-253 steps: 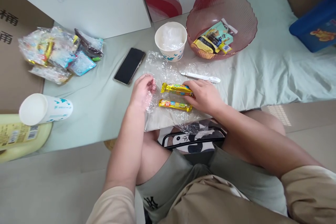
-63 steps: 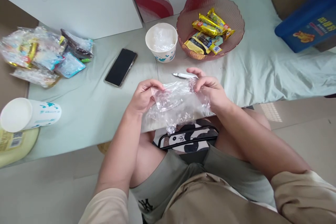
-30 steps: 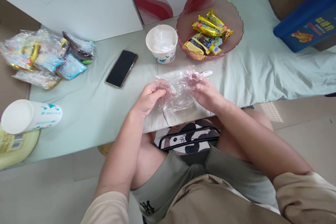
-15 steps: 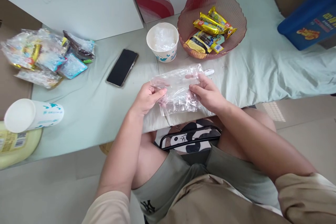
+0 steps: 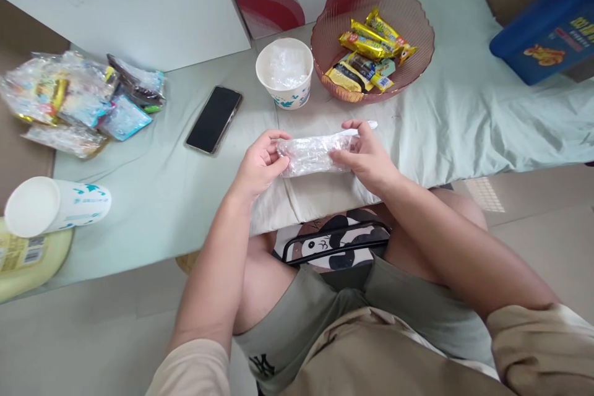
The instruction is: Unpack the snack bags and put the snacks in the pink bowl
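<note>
Right at the near edge of the table (image 5: 153,198), a crumpled clear plastic wrapper (image 5: 310,153) is bunched into a narrow roll and pinched between both hands. The left hand (image 5: 260,164) is closed on its left end with thumb and fingertips, and the right hand (image 5: 366,154) grips its right end the same way, so the film is stretched sideways between them and lifted just clear of the pale green cloth. Holding it by both ends keeps the springy film compact instead of letting it unfold.

Just behind the right hand, a slim white knife-like tool (image 5: 369,126) lies on the cloth, mostly hidden by the fingers. Farther toward the far edge stands a white paper cup with blue print (image 5: 284,80), with more clear film stuffed inside. Beside it on the right is a pink ribbed plastic bowl (image 5: 420,37) holding yellow-wrapped snack bars (image 5: 371,43) and a few other packets. A black smartphone (image 5: 214,119) lies face up to the left of the cup, well apart from the hands.

At the far left corner sits a heap of mixed snack packets in clear bags (image 5: 78,102). Near the left edge, a second white paper cup (image 5: 55,209) lies on its side against a yellow plastic bottle (image 5: 28,260). Nothing stands between the hands and the upright cup or the bowl; only the white tool lies in that line.
</note>
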A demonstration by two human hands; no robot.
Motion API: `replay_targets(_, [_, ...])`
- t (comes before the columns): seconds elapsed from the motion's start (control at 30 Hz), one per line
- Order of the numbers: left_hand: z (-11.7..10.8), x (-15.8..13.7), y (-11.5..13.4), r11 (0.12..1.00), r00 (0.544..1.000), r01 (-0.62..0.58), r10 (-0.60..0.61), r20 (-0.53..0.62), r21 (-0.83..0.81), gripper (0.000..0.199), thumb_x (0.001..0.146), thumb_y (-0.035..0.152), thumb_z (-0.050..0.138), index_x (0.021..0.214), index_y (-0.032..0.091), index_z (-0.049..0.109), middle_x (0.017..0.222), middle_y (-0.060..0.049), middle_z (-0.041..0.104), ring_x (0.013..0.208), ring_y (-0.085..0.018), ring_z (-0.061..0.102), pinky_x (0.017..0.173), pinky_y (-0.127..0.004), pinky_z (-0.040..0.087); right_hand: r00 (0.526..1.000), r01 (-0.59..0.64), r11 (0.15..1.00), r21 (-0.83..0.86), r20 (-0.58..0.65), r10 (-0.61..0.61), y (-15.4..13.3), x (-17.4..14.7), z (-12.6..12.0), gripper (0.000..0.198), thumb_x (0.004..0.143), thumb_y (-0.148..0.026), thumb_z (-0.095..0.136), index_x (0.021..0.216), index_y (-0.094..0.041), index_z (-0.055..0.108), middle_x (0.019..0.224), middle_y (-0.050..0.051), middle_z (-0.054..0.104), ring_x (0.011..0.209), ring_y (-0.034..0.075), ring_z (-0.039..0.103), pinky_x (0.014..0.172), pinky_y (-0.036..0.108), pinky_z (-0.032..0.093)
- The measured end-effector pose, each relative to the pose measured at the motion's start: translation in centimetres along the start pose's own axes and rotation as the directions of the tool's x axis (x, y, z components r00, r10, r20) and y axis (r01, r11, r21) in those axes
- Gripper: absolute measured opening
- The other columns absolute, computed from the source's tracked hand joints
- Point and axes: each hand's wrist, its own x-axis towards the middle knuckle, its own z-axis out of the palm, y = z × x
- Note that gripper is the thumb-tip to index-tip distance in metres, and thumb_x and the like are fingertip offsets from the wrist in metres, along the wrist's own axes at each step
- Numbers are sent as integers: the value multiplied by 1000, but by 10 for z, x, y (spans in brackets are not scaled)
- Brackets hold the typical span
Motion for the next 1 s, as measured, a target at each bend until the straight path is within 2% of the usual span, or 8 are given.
replay_targets(0.13, [-1, 6, -5, 991, 973, -120, 131, -189, 67, 43, 71, 21, 75, 110, 25, 59, 100, -3, 68, 88, -15, 67, 78, -27, 54, 991, 94, 996, -7, -100, -94, 0, 3, -2, 39, 71, -39, 79, 94, -25, 51, 77, -4, 53, 67, 11, 49, 65, 27, 41])
replay_targets(0.23, [0, 6, -4, 977, 929, -145, 189, -317, 158, 22, 76, 28, 76, 90, 23, 59, 83, 0, 65, 78, -13, 65, 73, -25, 53, 960, 197, 972, -129, -177, -218, -7, -2, -1, 32, 79, -43, 74, 81, -23, 49, 82, 0, 56, 72, 14, 50, 71, 30, 43])
replay_targets(0.3, [6, 5, -1, 979, 954, -122, 160, -253, 162, 23, 81, 37, 76, 85, 21, 60, 77, 0, 64, 73, -14, 65, 71, -26, 54, 934, 289, 931, -224, -145, -325, -11, -9, 3, 34, 85, -47, 72, 82, -24, 48, 92, 3, 62, 83, 18, 55, 80, 34, 46])
replay_targets(0.47, [32, 2, 3, 989, 988, -144, 144, 54, 12, 63, 73, 61, 84, 118, 22, 64, 121, -10, 72, 115, -25, 69, 97, -35, 56, 921, 382, 906, -180, 153, -358, -10, -18, 14, 43, 93, -66, 61, 89, -26, 46, 93, 3, 63, 90, 20, 58, 89, 38, 48])
replay_targets(0.57, [39, 3, 3, 989, 988, -141, 138, 74, 47, 58, 78, 70, 76, 110, 22, 70, 105, -7, 74, 100, -24, 70, 87, -34, 56, 934, 315, 942, -115, 213, -286, -3, -15, 16, 44, 94, -68, 58, 93, -24, 53, 88, 1, 60, 83, 17, 56, 83, 35, 49])
replay_targets(0.77, [36, 5, 5, 991, 992, -129, 129, -11, 27, 54, 79, 72, 74, 81, 18, 70, 71, -2, 62, 66, -14, 55, 61, -27, 46, 945, 314, 927, -205, -30, -327, 2, -9, 10, 27, 86, -42, 71, 100, -23, 58, 101, 3, 64, 86, 15, 59, 72, 29, 49])
replay_targets(0.9, [35, 4, 5, 999, 997, -52, 52, 59, -5, 51, 64, 61, 89, 82, 18, 67, 71, 1, 61, 61, -12, 52, 56, -24, 44, 948, 304, 938, -166, 150, -281, 5, -5, 10, 24, 86, -41, 65, 99, -22, 55, 86, 1, 63, 73, 13, 56, 66, 28, 46])
replay_targets(1.0, [24, 4, -1, 996, 991, -64, 71, -116, 64, 44, 65, 49, 90, 82, 19, 64, 71, 2, 60, 61, -10, 51, 57, -23, 43, 943, 313, 921, -233, 189, -272, 2, -2, 13, 22, 88, -40, 60, 99, -21, 56, 86, 1, 64, 72, 13, 54, 65, 27, 44])
